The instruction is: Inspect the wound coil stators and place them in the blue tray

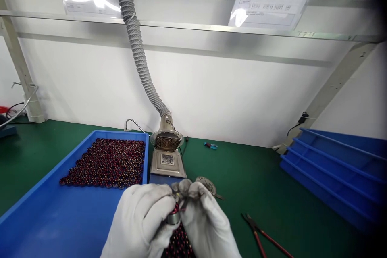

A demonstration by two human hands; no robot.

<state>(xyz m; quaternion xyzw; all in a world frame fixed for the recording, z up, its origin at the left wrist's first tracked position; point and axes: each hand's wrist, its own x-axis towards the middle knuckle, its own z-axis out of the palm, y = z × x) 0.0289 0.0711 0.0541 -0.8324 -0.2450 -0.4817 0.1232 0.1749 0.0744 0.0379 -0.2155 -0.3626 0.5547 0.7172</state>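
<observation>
Both my hands wear white gloves with grey, dirty fingertips, and they meet at the lower middle. My left hand (140,219) is closed around a small wire-wound coil (173,214) with red wire and a silvery metal side. Right against it, my right hand (207,219) pinches at the coil's top, where thin wire ends seem to show; the exact grip is hidden by the fingers. Below the hands lies a heap of dark red and black coils (180,245). Just behind them stands a metal-topped heating unit (167,160).
A blue tray (60,219) on the left holds many similar coils. Over the heating unit hangs a grey extraction hose (137,44). Red-handled pliers (256,231) lie at right, near a flat metal piece (208,184). Stacked blue trays (332,173) stand far right; a small blue tool (211,145) lies behind.
</observation>
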